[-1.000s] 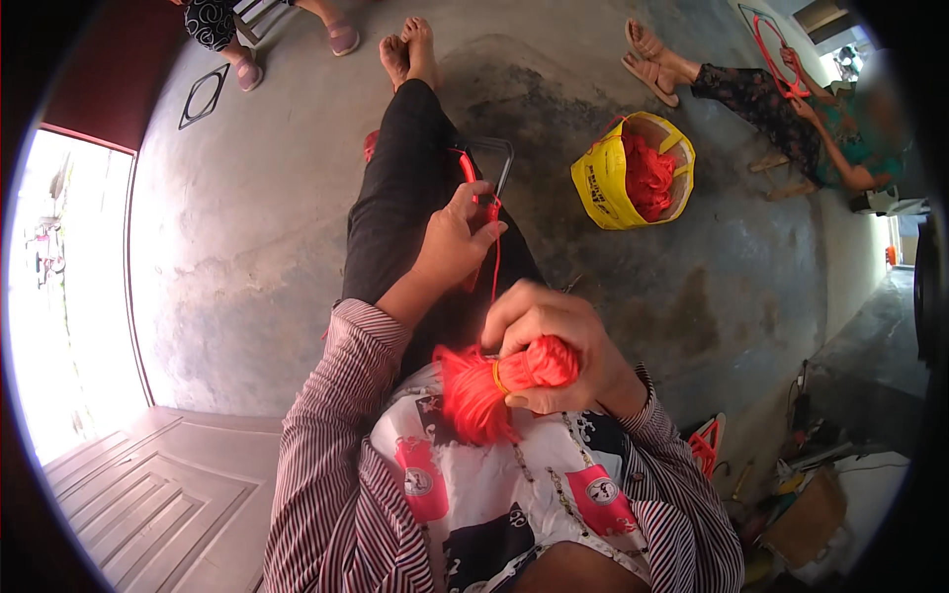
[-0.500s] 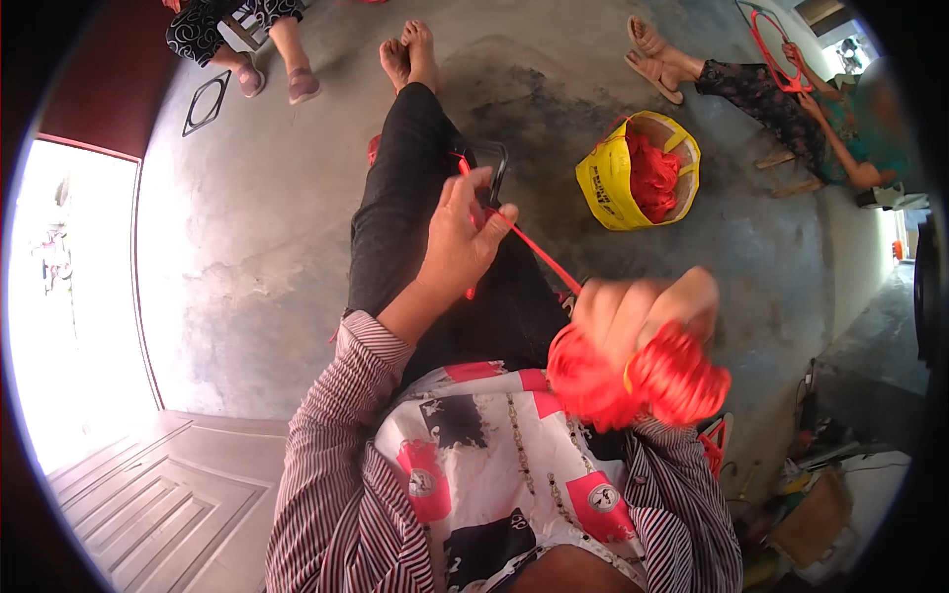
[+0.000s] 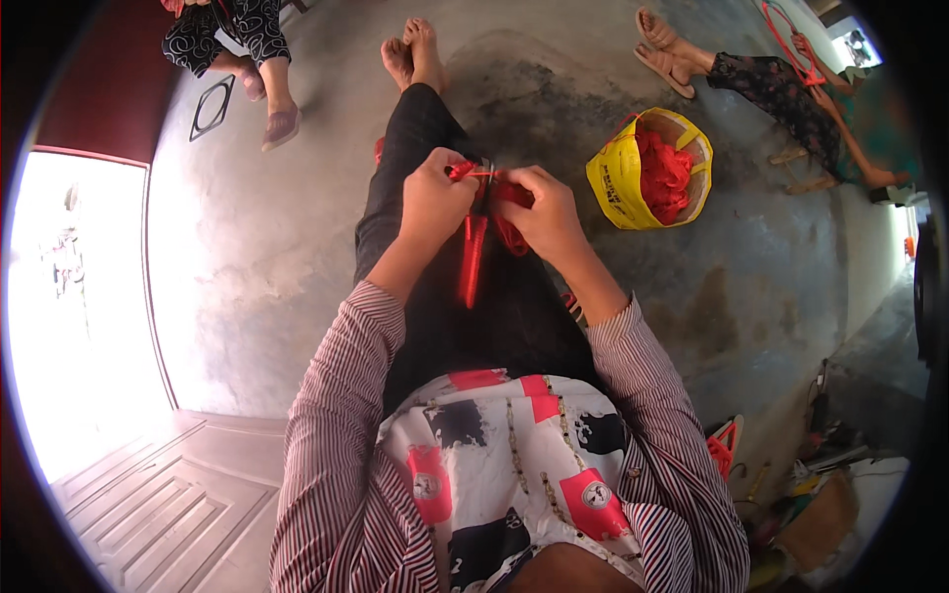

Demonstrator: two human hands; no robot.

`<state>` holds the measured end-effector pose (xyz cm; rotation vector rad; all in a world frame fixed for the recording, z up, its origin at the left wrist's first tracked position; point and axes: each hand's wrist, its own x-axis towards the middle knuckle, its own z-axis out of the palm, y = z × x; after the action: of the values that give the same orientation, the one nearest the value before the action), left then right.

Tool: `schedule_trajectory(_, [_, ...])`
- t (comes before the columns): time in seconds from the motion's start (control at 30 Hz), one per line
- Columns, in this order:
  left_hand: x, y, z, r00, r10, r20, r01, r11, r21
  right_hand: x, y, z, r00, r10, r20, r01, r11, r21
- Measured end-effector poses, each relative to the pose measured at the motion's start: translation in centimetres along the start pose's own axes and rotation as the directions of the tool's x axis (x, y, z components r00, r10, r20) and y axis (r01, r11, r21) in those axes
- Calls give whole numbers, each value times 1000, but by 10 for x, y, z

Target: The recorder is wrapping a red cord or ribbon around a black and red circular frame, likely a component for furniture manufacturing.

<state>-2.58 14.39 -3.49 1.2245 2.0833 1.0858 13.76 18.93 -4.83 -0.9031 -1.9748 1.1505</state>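
Observation:
Both of my hands are close together over my dark trousers, at a dark frame (image 3: 485,180) that is partly hidden by the fingers. My left hand (image 3: 438,201) is closed, pinching red cord (image 3: 461,171) at the frame's left side. Just to its right, my right hand (image 3: 544,212) has its fingertips pinched on the cord, and part of a red cord bundle (image 3: 512,235) shows below its fingers. Between the hands, a red cord-wrapped strip (image 3: 473,262) hangs down, slightly blurred. The fingers hide where the cord meets the frame.
A yellow bag (image 3: 617,183) full of red cord (image 3: 666,178) stands on the floor to the right. Another person (image 3: 771,89) at the far right holds a red-wrapped frame (image 3: 781,30). Someone else's legs (image 3: 277,84) show at upper left, near a black frame (image 3: 211,107) on the floor.
My right hand has moved from the lower right, where it held the red cord bundle, up and left to beside my left hand. My left hand has turned and closed on the cord.

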Motion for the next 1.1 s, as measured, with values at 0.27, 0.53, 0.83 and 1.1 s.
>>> schedule_trajectory(0.27, [-46,46,-16,936,325,-140,-324,946,30,-18,-30,0,959,-246,-138,226,963,-147])
schedule_trajectory(0.53, [-17,52,-29,955,-108,277,270,707,-654,-14,-29,-15,941,-314,-124,294,943,-153])
schedule_trajectory(0.83, [-25,12,-3,849,-241,470,510,605,-611,-78,-48,-94,993,68,-95,65,356,932])
schedule_trajectory(1.1, [-13,10,1,649,-265,713,719,520,-461,-166,-50,-74,881,385,273,-460,569,682])
